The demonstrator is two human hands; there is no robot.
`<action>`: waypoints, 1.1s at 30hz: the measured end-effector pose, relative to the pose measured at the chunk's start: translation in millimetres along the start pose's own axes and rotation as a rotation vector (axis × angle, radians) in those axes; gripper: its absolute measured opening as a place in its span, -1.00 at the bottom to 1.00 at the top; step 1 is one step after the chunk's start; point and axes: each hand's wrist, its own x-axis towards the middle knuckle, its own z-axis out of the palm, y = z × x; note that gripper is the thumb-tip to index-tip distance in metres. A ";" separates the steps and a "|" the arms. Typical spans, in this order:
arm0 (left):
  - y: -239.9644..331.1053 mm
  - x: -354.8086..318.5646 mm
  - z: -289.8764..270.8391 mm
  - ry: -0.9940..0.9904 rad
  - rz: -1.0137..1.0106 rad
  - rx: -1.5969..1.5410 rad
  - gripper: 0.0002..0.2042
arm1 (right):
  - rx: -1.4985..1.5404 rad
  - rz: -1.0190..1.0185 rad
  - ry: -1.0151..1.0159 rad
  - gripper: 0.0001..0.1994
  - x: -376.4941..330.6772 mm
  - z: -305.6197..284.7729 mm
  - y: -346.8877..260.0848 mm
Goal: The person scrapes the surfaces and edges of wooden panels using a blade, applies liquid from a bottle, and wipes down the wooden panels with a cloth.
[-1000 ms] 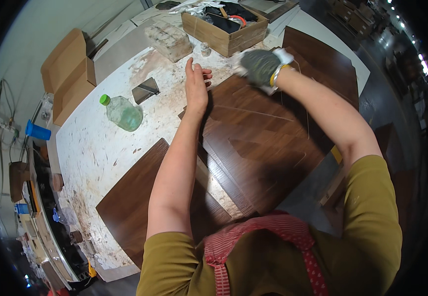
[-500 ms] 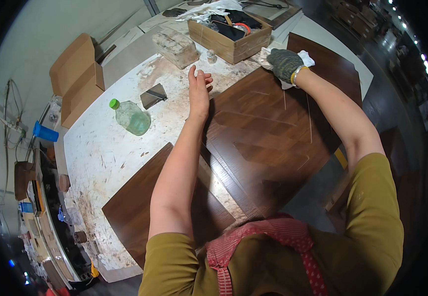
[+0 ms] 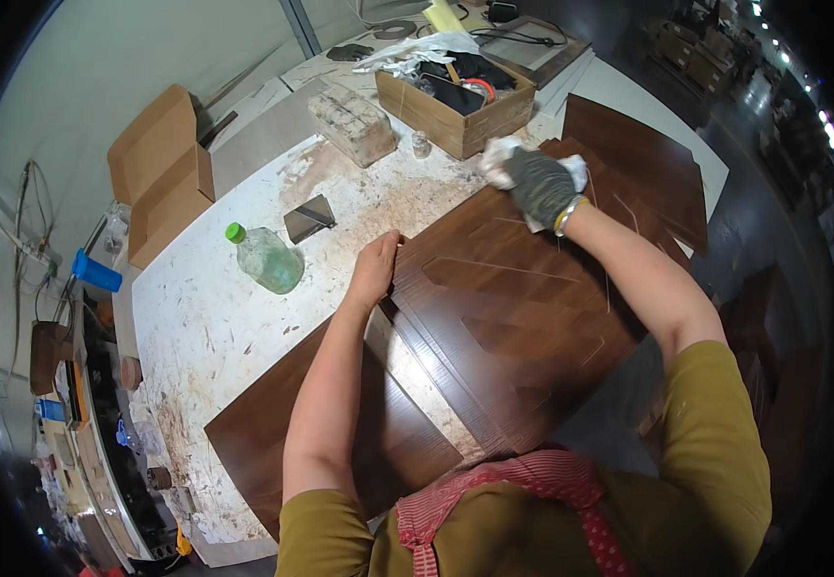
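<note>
Left hand [image 3: 376,269]: bare, fingers flat, pressed on left edge of dark wood panel [image 3: 513,327]. Right hand [image 3: 540,185]: gloved, closed around white cloth [image 3: 500,160] at panel's far edge.

A dark brown wood-grain panel [image 3: 523,317] with pale inlaid lines lies on a white, rust-speckled table [image 3: 215,327], beside a clear greenish bottle [image 3: 268,258] with a green cap, tan cardboard boxes [image 3: 162,168], and a grey-gloved right hand [image 3: 539,185] gripping a white cloth [image 3: 500,160]
</note>
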 end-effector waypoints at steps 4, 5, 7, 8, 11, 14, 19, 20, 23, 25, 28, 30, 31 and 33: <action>-18.5 0.2 -1.1 0.046 0.060 0.001 -0.57 | -0.154 -0.560 0.085 -0.76 -33.2 9.9 -76.8; -27.7 1.5 0.4 0.061 0.111 -0.008 -0.58 | -0.044 -0.379 -0.049 -0.75 -42.3 9.9 -117.6; -27.9 1.1 -1.9 0.050 0.087 -0.113 -0.60 | 0.069 -0.687 0.229 -0.76 -43.3 47.4 -108.1; -18.3 0.0 -7.6 0.020 0.046 -0.089 -0.59 | 0.084 -0.603 0.204 -0.75 -32.7 44.8 -85.4; -2.9 -4.2 -10.7 -0.002 -0.013 -0.066 -0.59 | -0.295 -0.162 0.088 -0.82 7.7 -6.2 19.7; -0.4 2.2 -5.4 -0.008 -0.015 -0.068 -0.59 | -0.502 0.358 -0.007 -0.66 3.0 -69.8 135.8; -2.3 -0.2 -3.7 -0.011 -0.108 -0.104 -0.59 | -0.416 0.131 0.137 -0.43 -34.9 -110.6 172.5; -4.7 -3.1 -7.8 0.003 -0.097 -0.067 -0.59 | -0.315 0.240 0.060 -0.47 -35.1 -116.8 142.4; -5.1 -4.5 -13.9 0.076 0.117 0.227 -0.65 | -0.305 0.001 0.293 -0.68 -34.4 -78.6 166.5; 13.6 -11.1 -15.8 0.138 0.124 0.645 -0.66 | -0.450 0.117 -0.299 -0.71 -47.7 -96.4 75.8; 77.3 -36.2 29.3 0.088 0.492 0.819 -0.54 | -0.426 -0.116 -0.033 -0.82 -59.7 -30.3 140.6; 94.5 -60.0 52.2 -0.011 0.531 0.834 -0.50 | -0.311 -0.387 -0.190 -0.90 -90.4 -78.8 71.1; 96.1 -67.3 61.2 -0.073 0.483 0.821 -0.47 | -0.238 -0.342 -0.431 -0.86 -88.0 -82.3 73.6; 95.5 -72.6 66.4 -0.152 0.435 0.807 -0.43 | -0.218 -0.404 -0.533 -0.83 -81.4 -99.1 67.9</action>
